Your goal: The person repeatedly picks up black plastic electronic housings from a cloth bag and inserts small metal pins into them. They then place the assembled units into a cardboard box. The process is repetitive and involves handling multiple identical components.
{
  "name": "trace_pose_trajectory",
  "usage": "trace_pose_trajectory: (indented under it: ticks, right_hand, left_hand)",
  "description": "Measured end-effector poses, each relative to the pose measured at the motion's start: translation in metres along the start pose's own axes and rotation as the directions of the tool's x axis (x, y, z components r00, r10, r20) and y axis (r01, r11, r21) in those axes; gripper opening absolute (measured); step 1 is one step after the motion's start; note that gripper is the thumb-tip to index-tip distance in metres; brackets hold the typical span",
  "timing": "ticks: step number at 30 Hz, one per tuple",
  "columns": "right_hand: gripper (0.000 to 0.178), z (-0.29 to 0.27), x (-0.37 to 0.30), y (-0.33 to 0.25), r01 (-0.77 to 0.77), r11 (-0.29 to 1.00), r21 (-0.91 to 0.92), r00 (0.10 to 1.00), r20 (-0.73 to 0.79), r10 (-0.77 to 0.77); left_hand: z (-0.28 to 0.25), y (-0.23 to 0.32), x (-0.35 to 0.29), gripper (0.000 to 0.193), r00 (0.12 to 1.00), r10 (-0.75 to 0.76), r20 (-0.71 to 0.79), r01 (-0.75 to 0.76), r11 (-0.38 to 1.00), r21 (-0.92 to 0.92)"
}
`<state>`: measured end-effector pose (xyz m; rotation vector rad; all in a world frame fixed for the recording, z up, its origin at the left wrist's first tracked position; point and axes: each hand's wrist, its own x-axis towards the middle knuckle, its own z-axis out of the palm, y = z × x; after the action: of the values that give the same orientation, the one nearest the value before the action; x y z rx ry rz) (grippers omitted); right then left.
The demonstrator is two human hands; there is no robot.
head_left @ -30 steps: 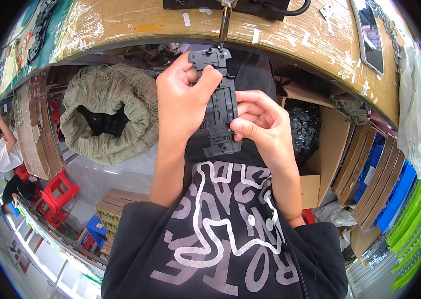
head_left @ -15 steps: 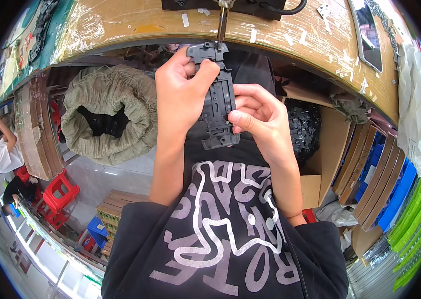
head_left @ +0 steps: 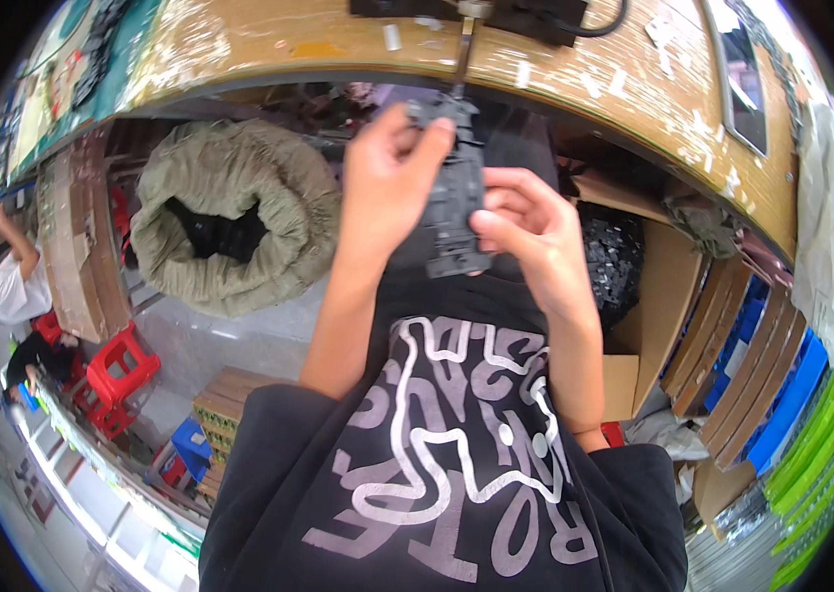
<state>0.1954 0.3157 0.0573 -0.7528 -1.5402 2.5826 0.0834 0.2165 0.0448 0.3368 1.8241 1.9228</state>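
Note:
A long black molded plastic part (head_left: 457, 202) is held upright in front of my body, just off the table's edge. My left hand (head_left: 384, 187) closes on its upper left side, with the thumb lying across its face. On the lower right edge, the curled fingers and thumb of my right hand (head_left: 533, 229) grip it. A slim metal driver bit (head_left: 463, 61) comes down from above, its tip at the part's top end. Motion blur hides the part's fine detail and the exact contact of the tip.
The wooden tabletop (head_left: 269, 44) bears bits of tape, a dark device (head_left: 526, 20) and a phone (head_left: 741, 84). To the left stands a cloth-lined container (head_left: 175, 183); to the right, a box (head_left: 669, 296) of small black pieces. Red stools (head_left: 121, 365) and another person (head_left: 17, 281) are farther left.
The view has shifted, so both hands and the part appear farther right. The driver bit's tip is still at the part's top end, and both hands keep their hold.

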Motion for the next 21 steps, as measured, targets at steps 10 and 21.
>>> trace_pose_trajectory:
  ticks: [10, 21]
  right_hand:
    - [0.041, -0.233, -0.038, 0.162, -0.015, 0.995, 0.099, 0.558, -0.825, 0.09]
    - [0.053, -0.31, -0.096, 0.181, 0.222, 0.958, 0.184, 0.277, -0.954, 0.119]
  left_hand:
    - [-0.186, -0.088, -0.023, 0.032, 0.605, 0.304, -0.736, 0.44, 0.643, 0.627]
    - [-0.345, -0.186, -0.024, 0.075, 0.732, -0.25, -0.634, 0.656, 0.005, 0.755]
